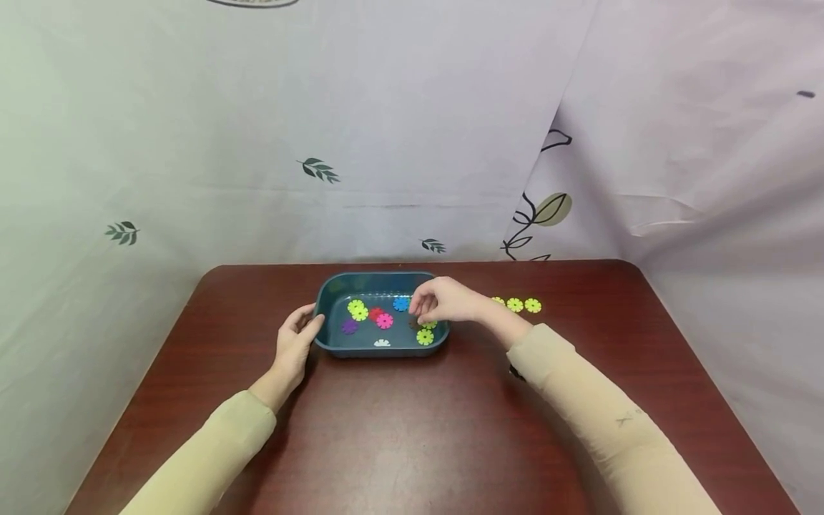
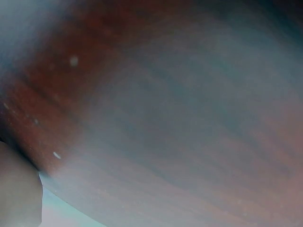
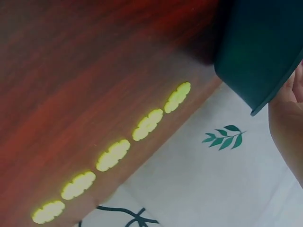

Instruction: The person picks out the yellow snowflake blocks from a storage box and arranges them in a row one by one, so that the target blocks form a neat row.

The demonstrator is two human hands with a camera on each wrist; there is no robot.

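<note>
A dark teal tray [image 1: 370, 352] stands near the table's far edge. My left hand [image 1: 294, 345] grips its left rim, thumb over the edge and fingers outside. Over the tray's right end reaches my right hand [image 1: 444, 299], its fingers loosely bent downward and nothing visible between them. Under and beside those fingertips lie a brown piece [image 1: 413, 324] and a yellow flower-shaped disc [image 1: 425, 336]. Elsewhere in the tray are a blue disc [image 1: 401, 303], a pink disc [image 1: 384, 321], a red disc [image 1: 375, 313], a purple disc [image 1: 349, 326], a white disc [image 1: 382, 343] and overlapping yellow discs [image 1: 357, 310].
A row of several yellow discs [image 3: 113, 155] lies along the far edge of the brown table [image 1: 412, 429], right of the tray and partly behind my right forearm in the head view. A patterned cloth [image 1: 399, 143] hangs behind the table. The left wrist view is mostly blurred.
</note>
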